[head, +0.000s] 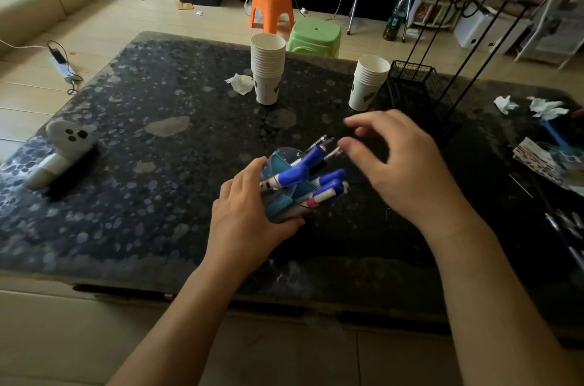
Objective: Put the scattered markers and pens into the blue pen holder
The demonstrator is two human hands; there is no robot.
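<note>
The blue pen holder (278, 200) stands near the middle of the dark stone table (158, 164), tipped toward the right. My left hand (246, 221) is wrapped around its left side and base. Several blue-capped markers (294, 175) and pens (328, 153) stick out of its top, pointing up and right. My right hand (401, 164) hovers just right of the marker tips with fingers spread and curled, holding nothing. A few dark pens (565, 227) lie at the table's right edge.
Two stacks of paper cups (268, 69) (368, 82) stand at the back of the table, beside a black wire basket (417, 91). A white brush-like gadget (63, 151) lies at the left. Crumpled tissues (543, 107) and papers (543, 161) sit at the right.
</note>
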